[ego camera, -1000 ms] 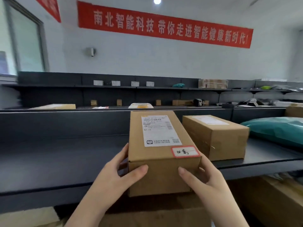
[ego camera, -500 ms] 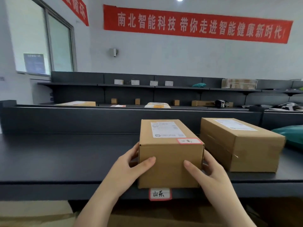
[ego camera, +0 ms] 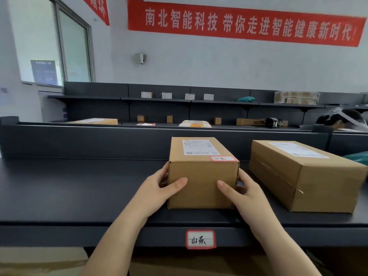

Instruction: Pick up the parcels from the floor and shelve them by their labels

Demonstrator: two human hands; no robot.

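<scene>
A small cardboard parcel [ego camera: 203, 172] sits on the dark shelf [ego camera: 79, 188] at the centre of the frame, its base flat on the surface and its near face set back a little from the shelf's front edge. Both hands grip it. The left hand [ego camera: 159, 188] is wrapped round the parcel's left side, thumb lying across the near face and fingers [ego camera: 164, 172] curled behind the left edge. The right hand [ego camera: 245, 192] mirrors it on the right side, thumb on the near face and the other fingers tucked along the right wall. Both are closed on the box, touching it.

On top of the parcel is a white shipping label [ego camera: 200, 147], and at its near right corner a small red-bordered tag [ego camera: 223, 158] with handwriting too blurred to read. On the shelf's front lip, just below the parcel, a red-bordered shelf tag [ego camera: 200, 239] reads 山东.

To the right, close beside but not touching, lies a larger box [ego camera: 306, 176], turned at a slight angle, with its own white label on top. At the right edge of the frame a green bag [ego camera: 358, 157] shows partly.

Beyond the shelf's back wall, more shelves along the far wall hold scattered small boxes. A red banner [ego camera: 245, 22] with white characters hangs across the upper part of the frame.
</scene>
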